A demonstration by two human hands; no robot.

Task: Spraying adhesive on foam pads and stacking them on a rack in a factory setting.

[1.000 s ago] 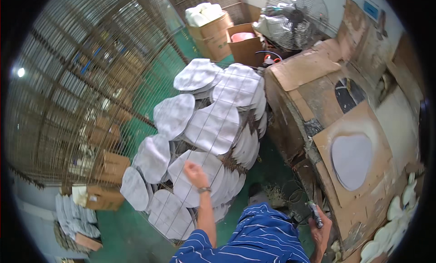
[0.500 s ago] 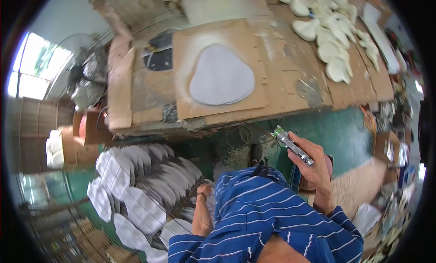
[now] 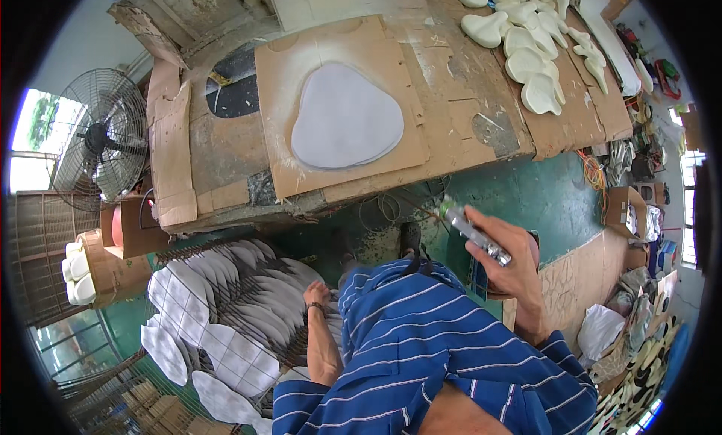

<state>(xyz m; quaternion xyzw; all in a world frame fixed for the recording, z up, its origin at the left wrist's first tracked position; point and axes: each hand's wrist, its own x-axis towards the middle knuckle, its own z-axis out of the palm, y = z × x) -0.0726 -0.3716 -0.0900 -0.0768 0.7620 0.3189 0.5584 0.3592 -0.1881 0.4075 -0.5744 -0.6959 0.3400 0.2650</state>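
My right hand [image 3: 505, 248] is wrapped round a silver spray gun [image 3: 475, 233] with a green end, held in front of my body below the table's front edge. My left hand [image 3: 317, 293] hangs low with its fingers curled, beside the edge of a wire rack [image 3: 252, 337]; what it holds, if anything, is hidden. Rows of thin pale grey-white pads [image 3: 242, 357] stand and lean on that rack. On the table, a rounded triangular pale pad [image 3: 347, 118] lies flat on a square cardboard sheet [image 3: 282, 181], with white overspray around it. Neither hand touches it.
The cardboard-covered table [image 3: 459, 127] spans the front. Cream moulded pieces [image 3: 526, 59] cluster at its far right. A wire-cage fan [image 3: 98, 138] stands left. Hoses [image 3: 387, 208] hang beneath the table edge. Open cardboard box [image 3: 626, 211] and a white bag [image 3: 600, 330] lie right.
The view has turned, so the table and rack sit further left. My left hand has risen a little along the rack's edge. My right hand keeps hold of the spray gun.
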